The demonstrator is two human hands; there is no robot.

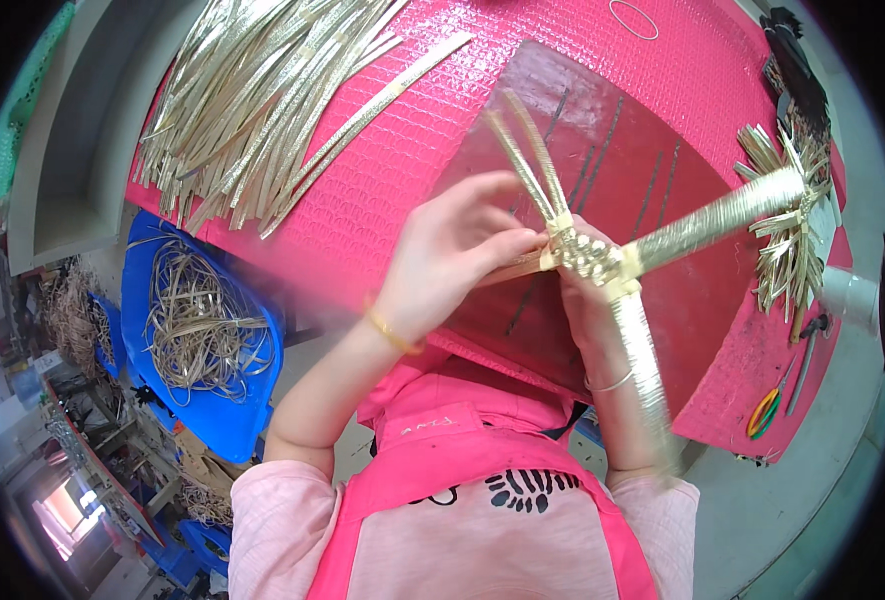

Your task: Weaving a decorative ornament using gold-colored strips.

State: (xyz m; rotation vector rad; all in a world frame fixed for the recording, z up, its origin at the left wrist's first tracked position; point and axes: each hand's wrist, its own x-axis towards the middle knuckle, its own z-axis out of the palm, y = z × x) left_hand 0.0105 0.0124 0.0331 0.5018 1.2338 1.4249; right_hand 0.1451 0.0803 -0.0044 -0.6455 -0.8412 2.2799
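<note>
A small woven piece of flat gold strips (587, 257) is held above a dark red board. Bundles of its strips stick out in several directions, with pale tape bands near the weave. My right hand (584, 318) grips the piece from beneath, its fingers partly hidden behind it. At the left side of the weave, my left hand (452, 235) has curled fingers and its thumb against the strips there. One bundle (717, 222) points right, another (645, 365) hangs down over my right forearm, and two thin strips rise at the upper left.
Loose gold strips (252, 110) lie heaped on the pink table cover (362, 190). The dark red board (652, 165) has slits. More strip bundles (787, 240), scissors (765, 412) and a hammer-like tool (807, 362) lie at right. A blue bin (262, 385) holds tangled strips at left.
</note>
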